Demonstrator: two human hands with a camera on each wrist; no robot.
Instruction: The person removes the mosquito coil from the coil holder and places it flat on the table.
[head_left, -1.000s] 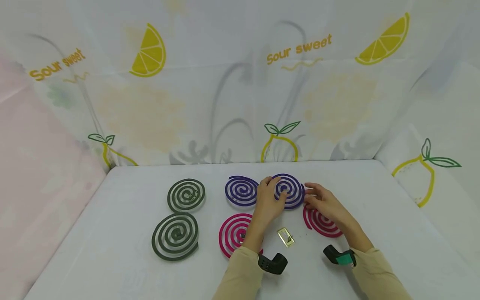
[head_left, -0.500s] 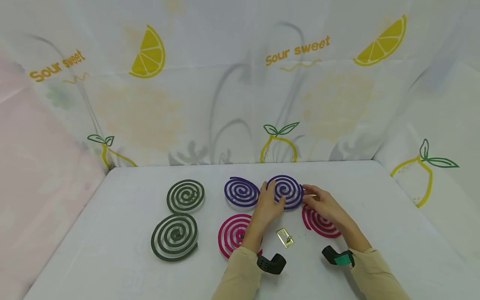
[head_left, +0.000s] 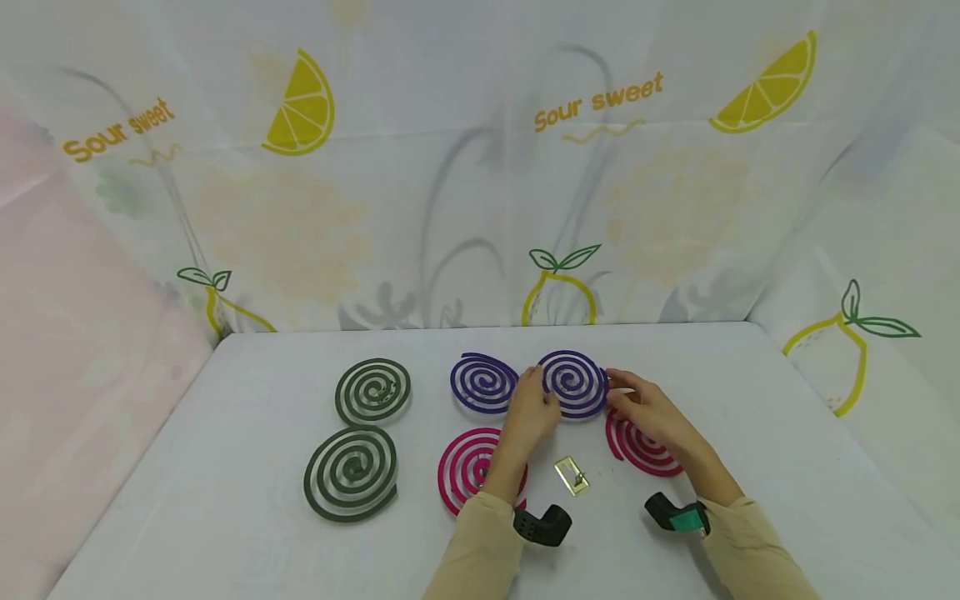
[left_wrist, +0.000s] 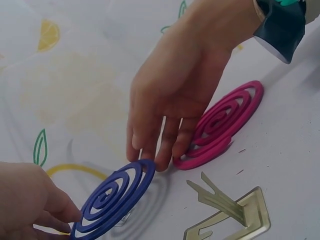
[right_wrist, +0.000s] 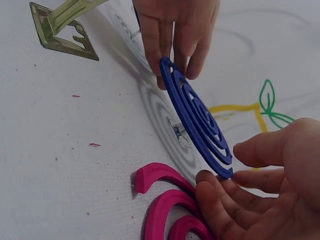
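Note:
A blue-purple mosquito coil (head_left: 569, 382) lies level over a small silver metal stand (right_wrist: 180, 132), raised a little off the white table. On its left edge my left hand (head_left: 534, 412) pinches with thumb and fingers. At the opposite edge my right hand (head_left: 651, 408) holds the rim, thumb above and fingers curled under in the right wrist view. Below the right hand a pink mosquito coil (left_wrist: 222, 120) is partly covered by it. A gold metal coil stand (left_wrist: 257, 210) with upright prongs sits between the two forearms.
Another blue-purple coil (head_left: 486, 382) lies just left of my left hand. A second pink coil (head_left: 446, 467) is partly under the left forearm. Two dark green coils (head_left: 354, 468) lie further left. A printed cloth wall (head_left: 375, 208) rises behind the table.
My left hand has drawn back slightly to the left, from reaching over the coil to its left edge. The right hand and the coil are nearly where they were.

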